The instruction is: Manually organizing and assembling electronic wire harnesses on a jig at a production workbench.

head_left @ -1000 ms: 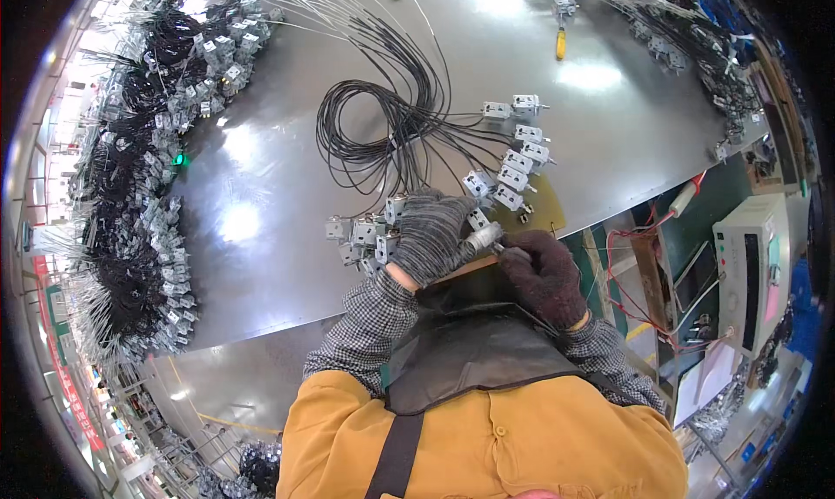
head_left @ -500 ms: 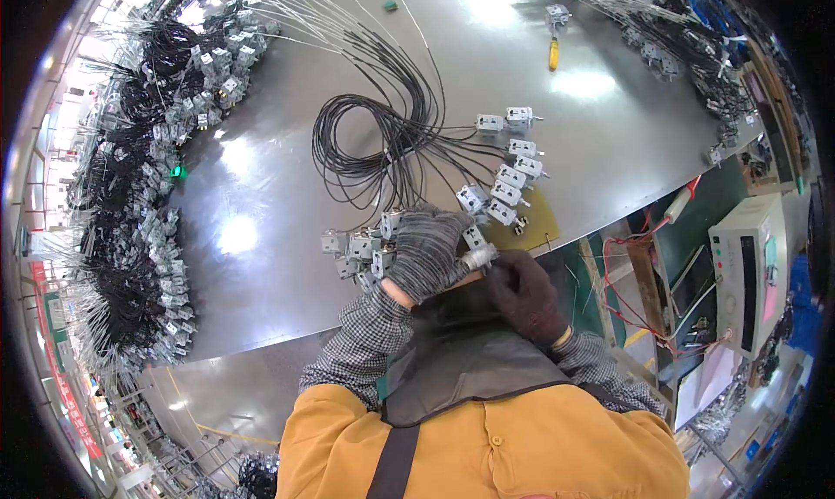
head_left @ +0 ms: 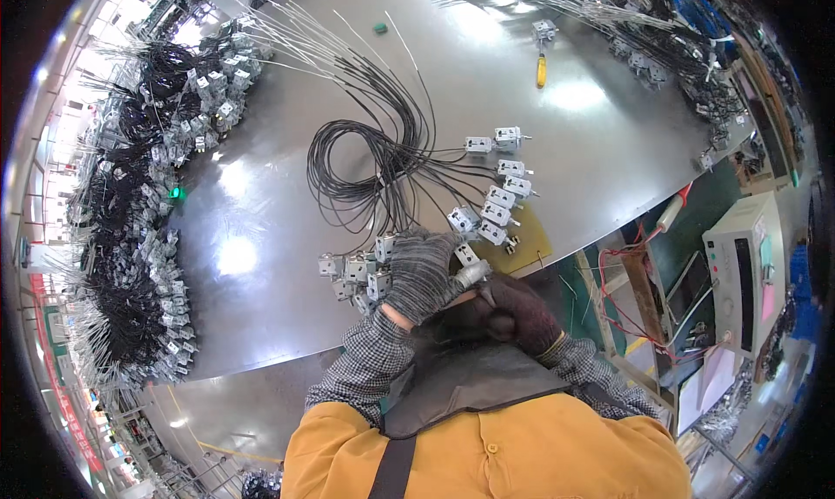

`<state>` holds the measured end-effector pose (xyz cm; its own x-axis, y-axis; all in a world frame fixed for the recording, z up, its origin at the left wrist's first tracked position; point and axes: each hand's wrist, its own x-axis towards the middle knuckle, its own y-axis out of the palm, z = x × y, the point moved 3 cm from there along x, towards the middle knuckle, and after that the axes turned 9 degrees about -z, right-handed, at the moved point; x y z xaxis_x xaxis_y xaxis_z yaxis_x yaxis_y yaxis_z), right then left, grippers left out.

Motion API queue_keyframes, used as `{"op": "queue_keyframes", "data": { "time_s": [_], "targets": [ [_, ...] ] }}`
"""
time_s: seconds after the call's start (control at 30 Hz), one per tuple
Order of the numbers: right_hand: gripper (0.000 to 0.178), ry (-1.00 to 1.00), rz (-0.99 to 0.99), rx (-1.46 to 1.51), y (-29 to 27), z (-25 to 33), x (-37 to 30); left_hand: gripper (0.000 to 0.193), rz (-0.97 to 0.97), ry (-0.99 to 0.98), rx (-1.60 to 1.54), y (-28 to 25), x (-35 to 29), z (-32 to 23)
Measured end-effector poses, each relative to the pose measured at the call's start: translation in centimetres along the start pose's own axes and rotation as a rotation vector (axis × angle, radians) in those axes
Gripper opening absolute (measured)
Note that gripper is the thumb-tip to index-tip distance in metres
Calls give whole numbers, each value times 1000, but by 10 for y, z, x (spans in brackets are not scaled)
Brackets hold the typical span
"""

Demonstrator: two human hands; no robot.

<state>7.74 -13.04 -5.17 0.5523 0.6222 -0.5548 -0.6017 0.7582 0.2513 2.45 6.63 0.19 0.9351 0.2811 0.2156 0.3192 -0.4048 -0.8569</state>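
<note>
My left hand [head_left: 421,275], in a grey striped glove with pale wrapping on the thumb, is closed at the table's near edge. Between its thumb and fingers it grips a small silver metal box [head_left: 467,254]. My right hand [head_left: 524,314], in a dark maroon glove, is closed just beside that thumb; what its fingers hold, if anything, is hidden. A cluster of similar metal boxes [head_left: 355,271] sits left of my left hand. Others [head_left: 497,214] lie in a staggered row beyond my hands, attached to a looped bundle of black cables [head_left: 383,164].
Large piles of cabled boxes [head_left: 130,212] line the table's left side, with another pile [head_left: 644,55] far right. A yellow-handled tool [head_left: 541,71] lies on the metal table [head_left: 270,299]. A yellowish pad [head_left: 528,238] lies at the near edge. An instrument case [head_left: 744,268] stands right.
The whole view has shifted slightly, so the table's things appear lower. My right fingers have turned and tucked in under the left thumb. My left hand keeps its grip on the metal box.
</note>
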Motion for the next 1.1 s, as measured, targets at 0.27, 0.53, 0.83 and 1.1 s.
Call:
{"op": "queue_keyframes", "data": {
  "time_s": [0.27, 0.53, 0.83, 1.1],
  "targets": [
    [27, -858, -275, -632, 3, 31, -14, 54, 42, 17, 79, 0, 3, -6],
    [40, 224, 107, 587, -9, -7, 3, 82, 94, 127, 271, -19, -6, -1],
    [45, 160, 202, 520, 17, 58, 7, 64, 167, 8, 122, -21, -14, 11],
    [38, -346, -123, 122, -22, 54, 33, 51, -6, 42, -60, -4, 5, 9]
  ]
}}
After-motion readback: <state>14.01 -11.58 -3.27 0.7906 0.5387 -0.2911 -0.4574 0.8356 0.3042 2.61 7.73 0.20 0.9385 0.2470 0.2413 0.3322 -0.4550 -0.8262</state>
